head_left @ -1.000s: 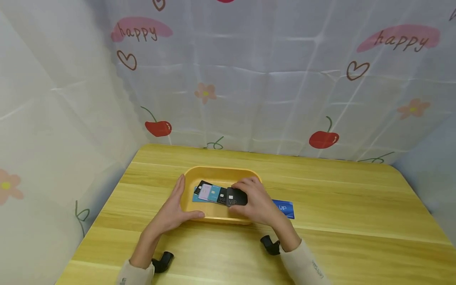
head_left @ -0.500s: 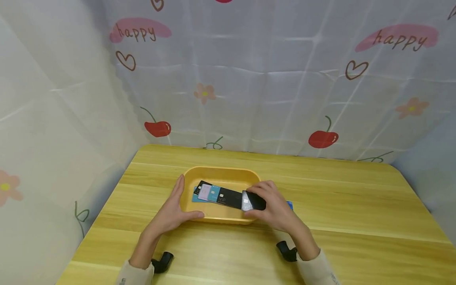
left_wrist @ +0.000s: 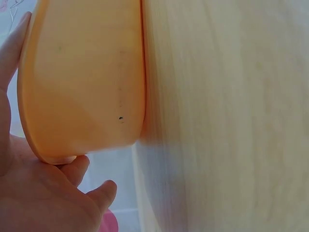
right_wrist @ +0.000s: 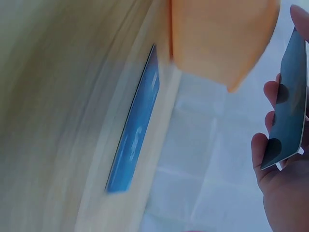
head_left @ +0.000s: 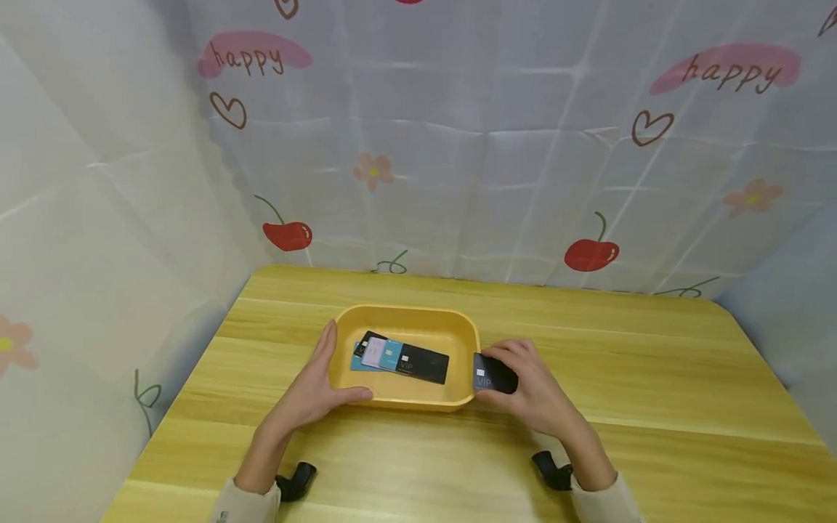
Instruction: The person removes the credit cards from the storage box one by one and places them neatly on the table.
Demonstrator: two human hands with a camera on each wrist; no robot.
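Observation:
My right hand (head_left: pixel 532 388) pinches a black VIP card (head_left: pixel 492 375) between thumb and fingers, just off the right end of a yellow plastic tray (head_left: pixel 418 327). In the right wrist view the underside of this card (right_wrist: pixel 287 101) shows, with fingertips along its long edges. My left hand (head_left: pixel 307 388) grips the tray's left end, thumb over the near rim and fingers along the end. Inside the tray lies an overlapping row of several cards, with another black VIP card (head_left: pixel 423 364) on top at the right, then a light blue card (head_left: pixel 390 354) and a pale pink one (head_left: pixel 373 351).
A blue card (right_wrist: pixel 137 125) lies flat on the wooden table (head_left: pixel 654 378) beside the tray, seen in the right wrist view; in the head view my right hand covers it. A white printed curtain (head_left: pixel 458 181) hangs behind the table, and another sheet hangs at the left.
My right hand has lifted the top black card off the row and carried it rightward out of the tray, uncovering the black card beneath. My left hand has kept its place on the tray.

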